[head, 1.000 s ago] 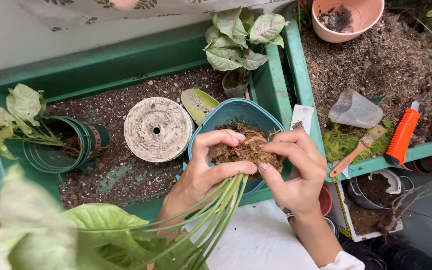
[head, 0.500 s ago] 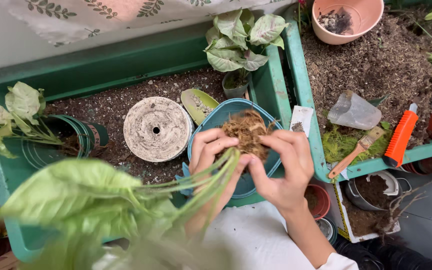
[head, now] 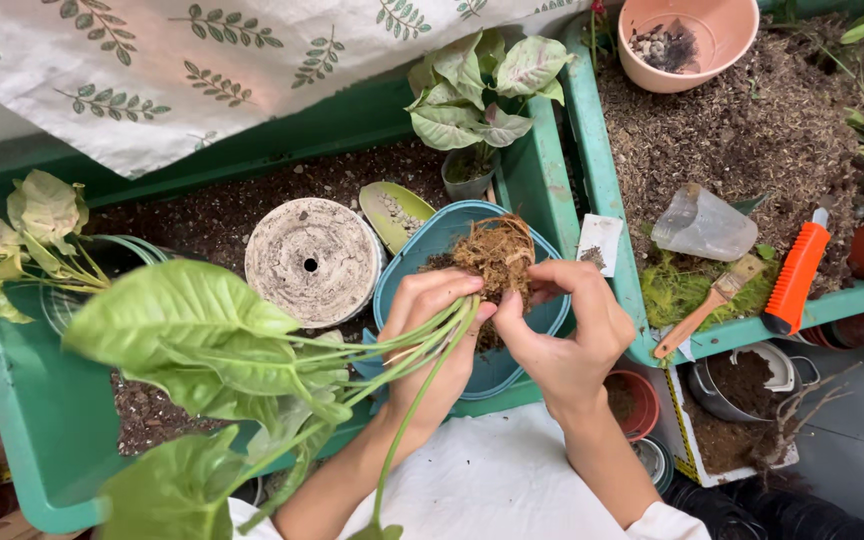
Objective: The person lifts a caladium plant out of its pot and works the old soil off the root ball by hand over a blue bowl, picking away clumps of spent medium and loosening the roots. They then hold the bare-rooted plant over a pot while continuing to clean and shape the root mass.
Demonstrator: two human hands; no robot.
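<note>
Hands, left point(head: 430, 335) gripping stems point(head: 392, 352), right point(head: 562, 325) pinching the root ball point(head: 497, 255), should tease gently over the blue pot point(head: 452, 240).

Both hands, left hand point(head: 432, 340) and right hand point(head: 562, 335), have tilted the plant point(head: 202, 340) leftward, its root ball point(head: 497, 255) now raised over the blue pot point(head: 432, 250).

Green-leaved plant point(head: 252, 370), brown root ball point(head: 497, 255) over blue pot point(head: 432, 250)

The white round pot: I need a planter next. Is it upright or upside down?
Upside down: the white round pot shows its flat base and centre drain hole, resting on soil.
</note>
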